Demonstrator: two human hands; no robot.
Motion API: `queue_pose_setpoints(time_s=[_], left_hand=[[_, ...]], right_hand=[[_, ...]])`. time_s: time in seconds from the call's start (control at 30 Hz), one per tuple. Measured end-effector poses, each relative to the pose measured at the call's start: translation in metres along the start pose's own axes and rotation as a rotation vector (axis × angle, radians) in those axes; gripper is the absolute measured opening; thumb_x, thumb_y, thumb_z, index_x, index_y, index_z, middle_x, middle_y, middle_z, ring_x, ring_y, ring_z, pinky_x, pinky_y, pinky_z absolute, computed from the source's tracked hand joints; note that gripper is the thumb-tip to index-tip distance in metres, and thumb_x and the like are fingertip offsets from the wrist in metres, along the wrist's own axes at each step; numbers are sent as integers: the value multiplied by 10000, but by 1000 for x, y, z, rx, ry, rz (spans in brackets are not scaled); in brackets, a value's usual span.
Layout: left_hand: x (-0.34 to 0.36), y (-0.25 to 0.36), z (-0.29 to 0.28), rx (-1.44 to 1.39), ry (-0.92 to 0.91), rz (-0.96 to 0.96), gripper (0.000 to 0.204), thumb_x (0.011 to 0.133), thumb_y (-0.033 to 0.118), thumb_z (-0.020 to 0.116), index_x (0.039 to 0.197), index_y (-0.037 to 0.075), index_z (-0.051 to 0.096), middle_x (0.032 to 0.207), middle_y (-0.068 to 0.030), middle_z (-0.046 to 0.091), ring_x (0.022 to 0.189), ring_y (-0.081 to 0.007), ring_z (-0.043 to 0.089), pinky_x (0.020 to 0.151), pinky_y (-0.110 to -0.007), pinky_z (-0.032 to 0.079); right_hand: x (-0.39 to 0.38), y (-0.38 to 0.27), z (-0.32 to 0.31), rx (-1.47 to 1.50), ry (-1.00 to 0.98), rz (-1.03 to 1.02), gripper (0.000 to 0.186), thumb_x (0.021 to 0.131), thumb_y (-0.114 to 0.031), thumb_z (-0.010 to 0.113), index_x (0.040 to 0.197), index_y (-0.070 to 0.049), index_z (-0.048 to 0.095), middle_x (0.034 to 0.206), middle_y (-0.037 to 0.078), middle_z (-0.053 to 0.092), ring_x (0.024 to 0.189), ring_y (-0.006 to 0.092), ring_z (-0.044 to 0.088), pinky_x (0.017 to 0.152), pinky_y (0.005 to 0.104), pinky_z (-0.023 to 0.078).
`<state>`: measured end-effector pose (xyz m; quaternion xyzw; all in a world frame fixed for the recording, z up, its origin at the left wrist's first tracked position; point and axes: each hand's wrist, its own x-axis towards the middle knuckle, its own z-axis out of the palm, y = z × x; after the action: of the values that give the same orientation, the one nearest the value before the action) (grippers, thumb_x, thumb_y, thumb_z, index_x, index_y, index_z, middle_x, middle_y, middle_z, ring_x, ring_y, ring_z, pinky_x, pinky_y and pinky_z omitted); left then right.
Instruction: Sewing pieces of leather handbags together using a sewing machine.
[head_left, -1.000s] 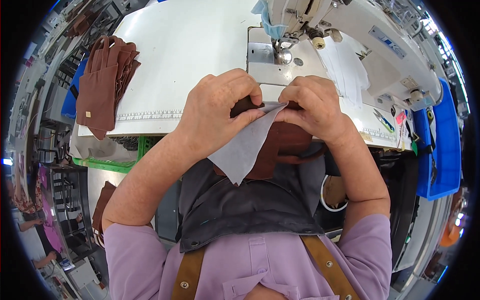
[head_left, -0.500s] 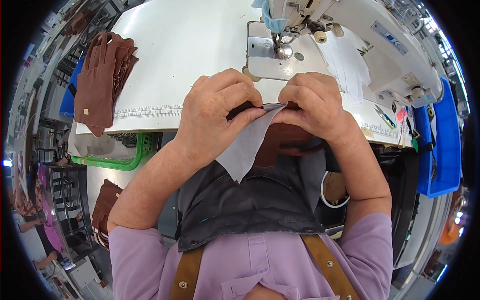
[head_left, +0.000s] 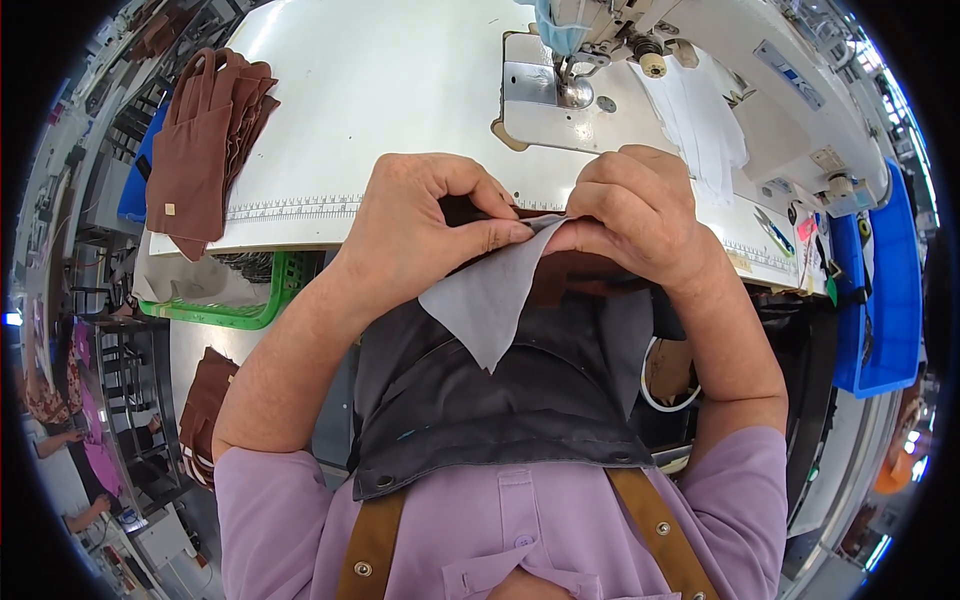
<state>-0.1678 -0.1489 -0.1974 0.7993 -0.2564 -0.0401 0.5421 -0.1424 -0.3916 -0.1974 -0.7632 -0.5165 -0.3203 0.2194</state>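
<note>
At the table's front edge I hold a light grey fabric piece (head_left: 483, 305), its pointed corner hanging down, together with brown material (head_left: 560, 278) mostly hidden behind it. My left hand (head_left: 425, 218) pinches the left part of the top edge, thumb on the grey fabric. My right hand (head_left: 630, 215) grips the same edge a little further right, fingers curled. The sewing machine's needle area (head_left: 570, 85) stands just beyond my hands, with a light blue cloth (head_left: 560, 22) hanging on it.
Brown fabric pieces (head_left: 195, 150) lie on the white table (head_left: 350, 100); others (head_left: 205, 410) sit lower left. Scissors (head_left: 772, 228) and white material (head_left: 690, 130) are on the right. A green basket (head_left: 215, 310) and blue bin (head_left: 880, 300) flank me. Co-workers (head_left: 50, 430) appear far left.
My left hand has shifted slightly left and down and my right hand slightly right, both still pinching the edge. Less of the brown material shows below the grey fabric.
</note>
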Motion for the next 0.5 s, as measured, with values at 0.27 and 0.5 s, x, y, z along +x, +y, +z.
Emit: queue_pose_setpoints(time_s=[0.27, 0.5], left_hand=[[-4, 5, 14, 72, 178, 115, 97, 746, 33, 834, 777, 3, 747, 828, -98, 744, 771, -151, 712, 714, -270, 550], [-7, 7, 13, 131, 203, 159, 98, 736, 16, 832, 779, 1, 746, 824, -104, 744, 761, -156, 712, 704, -269, 553]], right_hand=[[17, 0, -18, 114, -111, 64, 332, 717, -392, 822, 794, -126, 639, 717, -4, 564, 590, 210, 542, 576, 346, 414], [17, -18, -20, 117, -216, 229, 132, 761, -156, 784, 809, -103, 672, 722, 20, 623, 652, 248, 606, 642, 367, 456]])
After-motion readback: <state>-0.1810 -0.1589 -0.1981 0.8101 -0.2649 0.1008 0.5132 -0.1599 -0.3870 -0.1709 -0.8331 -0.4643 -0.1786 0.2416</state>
